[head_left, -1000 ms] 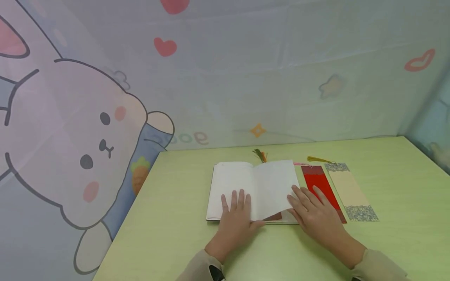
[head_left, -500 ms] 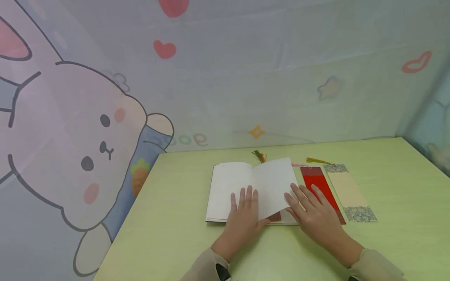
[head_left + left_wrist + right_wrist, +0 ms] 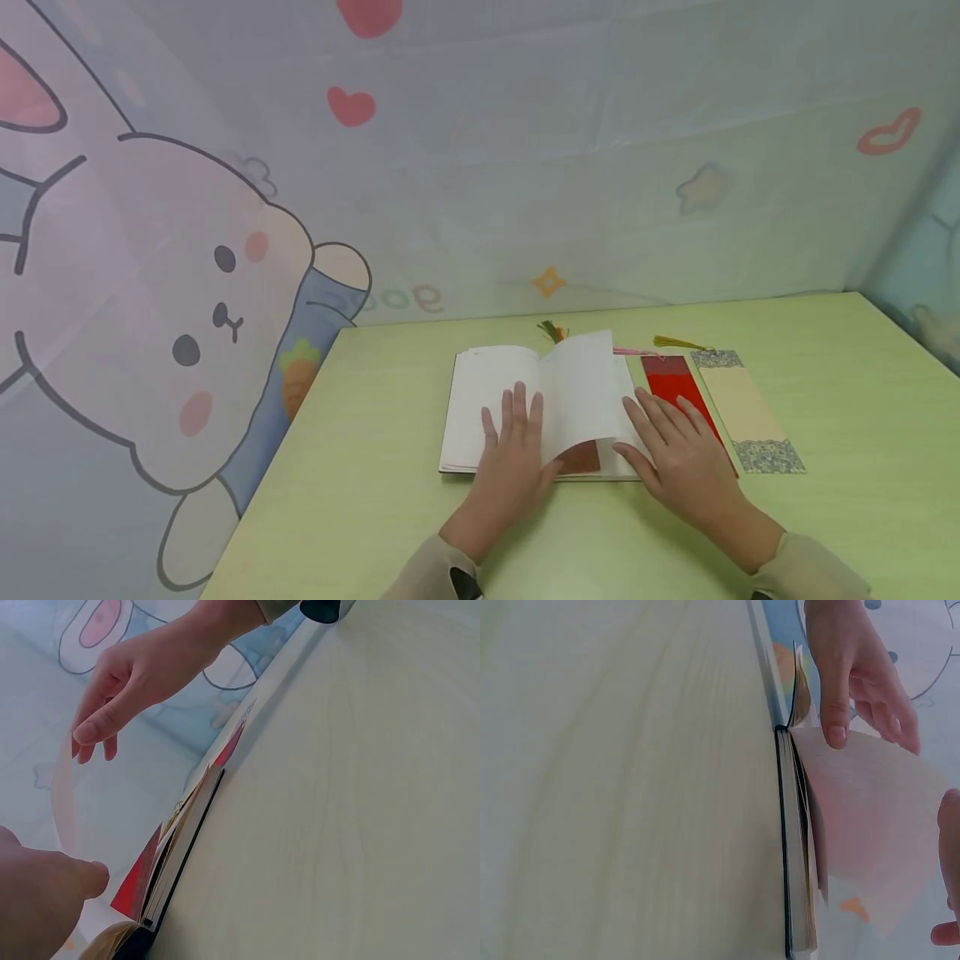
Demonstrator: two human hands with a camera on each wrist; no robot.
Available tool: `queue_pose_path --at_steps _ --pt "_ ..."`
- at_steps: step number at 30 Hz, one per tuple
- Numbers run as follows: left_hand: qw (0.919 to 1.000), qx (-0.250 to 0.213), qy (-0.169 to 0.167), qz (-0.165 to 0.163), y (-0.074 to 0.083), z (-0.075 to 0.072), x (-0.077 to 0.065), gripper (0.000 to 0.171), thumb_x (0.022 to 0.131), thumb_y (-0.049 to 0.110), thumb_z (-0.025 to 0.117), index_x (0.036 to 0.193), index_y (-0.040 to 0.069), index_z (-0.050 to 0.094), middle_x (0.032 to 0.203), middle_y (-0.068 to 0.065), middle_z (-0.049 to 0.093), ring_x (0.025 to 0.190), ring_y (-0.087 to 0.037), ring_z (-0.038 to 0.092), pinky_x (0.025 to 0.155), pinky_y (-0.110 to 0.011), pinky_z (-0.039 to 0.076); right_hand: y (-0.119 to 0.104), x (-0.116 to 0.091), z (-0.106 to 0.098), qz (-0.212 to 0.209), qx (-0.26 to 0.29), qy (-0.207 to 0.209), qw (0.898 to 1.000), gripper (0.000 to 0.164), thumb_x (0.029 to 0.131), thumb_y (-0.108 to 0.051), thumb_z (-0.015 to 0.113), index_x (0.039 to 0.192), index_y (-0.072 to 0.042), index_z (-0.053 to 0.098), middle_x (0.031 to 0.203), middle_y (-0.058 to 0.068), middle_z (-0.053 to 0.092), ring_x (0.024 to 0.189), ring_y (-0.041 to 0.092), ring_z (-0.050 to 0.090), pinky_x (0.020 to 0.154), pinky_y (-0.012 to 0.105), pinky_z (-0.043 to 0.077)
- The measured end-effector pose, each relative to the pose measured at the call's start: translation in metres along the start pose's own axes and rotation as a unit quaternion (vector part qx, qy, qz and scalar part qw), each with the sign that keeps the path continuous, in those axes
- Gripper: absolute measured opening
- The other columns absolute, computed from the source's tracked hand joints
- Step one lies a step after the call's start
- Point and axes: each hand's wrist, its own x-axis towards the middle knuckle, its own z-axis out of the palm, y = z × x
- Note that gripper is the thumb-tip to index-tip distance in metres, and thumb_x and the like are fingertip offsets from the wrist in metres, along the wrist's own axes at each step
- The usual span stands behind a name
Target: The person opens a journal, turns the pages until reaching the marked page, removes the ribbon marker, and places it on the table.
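Observation:
An open book (image 3: 480,417) with white pages lies on the table. One leaf (image 3: 581,392) stands raised and curved at its right side. Beneath that leaf shows part of a brown bookmark (image 3: 579,458). My left hand (image 3: 510,467) rests across the left page near the fold, fingers straight, its thumb by the leaf's lower edge. My right hand (image 3: 678,458) is at the book's right edge, fingers extended, thumb close to the raised leaf's corner. In the left wrist view the right hand (image 3: 142,682) is up at the leaf's edge; firm contact is hard to judge.
Right of the book lie a red bookmark (image 3: 671,379), partly under the right hand, and a cream bookmark (image 3: 742,400) with patterned ends and a yellow tassel (image 3: 678,342). Green and orange tassels (image 3: 553,332) stick out above the book. A printed cloth (image 3: 487,167) hangs behind the table.
The raised leaf has swung leftward and curved more, uncovering more of the brown bookmark and the page beneath. The right hand's fingers have come off the leaf's edge; the left hand has shifted slightly.

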Motion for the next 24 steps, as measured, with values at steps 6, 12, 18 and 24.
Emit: queue_pose_path --at_steps 6,12,18,24 --pt "0.9973 -0.005 0.073 0.005 -0.002 0.0 -0.002 0.089 0.088 0.042 0.059 0.145 -0.007 0.012 0.148 -0.033 0.004 0.136 -0.045 0.008 0.1 -0.063 0.023 0.0 -0.002 0.001 0.026 0.001 -0.02 0.999 0.069 0.097 -0.053 0.026 0.124 0.002 0.057 0.12 0.021 0.059 0.103 0.037 0.059 0.094 0.054 0.039" --pt "0.9934 -0.069 0.088 -0.027 -0.004 -0.004 -0.004 0.1 0.081 0.029 0.07 0.145 -0.007 0.002 0.148 -0.029 -0.016 0.137 -0.043 -0.01 0.098 -0.069 0.013 0.001 -0.003 0.002 0.042 0.018 -0.033 0.998 0.073 0.097 -0.055 0.023 0.12 0.004 0.059 0.113 0.021 0.062 0.097 0.036 0.061 0.086 0.05 0.045" --pt "0.9952 -0.041 0.047 -0.076 -0.006 -0.007 -0.005 0.109 0.076 0.034 0.074 0.144 -0.007 -0.001 0.14 -0.027 -0.036 0.133 -0.045 -0.021 0.094 -0.073 0.013 0.001 -0.005 0.003 0.053 0.029 -0.043 0.997 0.073 0.097 -0.055 0.022 0.118 0.003 0.06 0.109 0.02 0.064 0.092 0.035 0.063 0.081 0.049 0.048" --pt "0.9979 0.011 0.024 -0.059 -0.011 -0.007 -0.007 0.106 0.078 0.042 0.069 0.147 -0.001 0.002 0.146 -0.031 -0.019 0.134 -0.048 -0.013 0.092 -0.074 0.018 0.001 -0.006 0.005 0.068 0.043 -0.061 0.995 0.072 0.096 -0.055 0.023 0.116 0.002 0.06 0.106 0.019 0.066 0.088 0.035 0.064 0.076 0.048 0.05"
